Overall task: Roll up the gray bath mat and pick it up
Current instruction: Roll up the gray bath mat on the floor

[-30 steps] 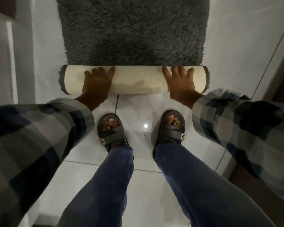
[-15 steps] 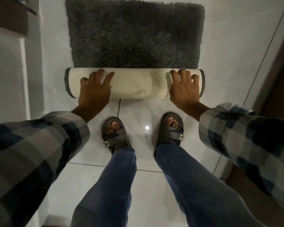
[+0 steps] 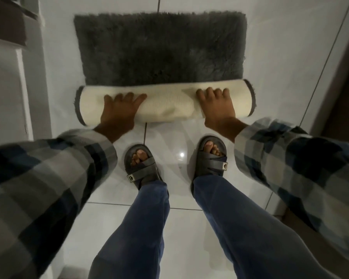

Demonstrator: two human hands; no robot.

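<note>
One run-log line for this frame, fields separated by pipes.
phase: rolling | gray bath mat: partly rolled, far part flat on tile | left hand: flat on roll | right hand: flat on roll | lifted: no

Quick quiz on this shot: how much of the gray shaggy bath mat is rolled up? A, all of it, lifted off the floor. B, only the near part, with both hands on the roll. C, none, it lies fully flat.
B: the cream-backed roll lies under the left hand and right hand, while the gray shaggy bath mat beyond it lies flat on the white tile floor.
</note>
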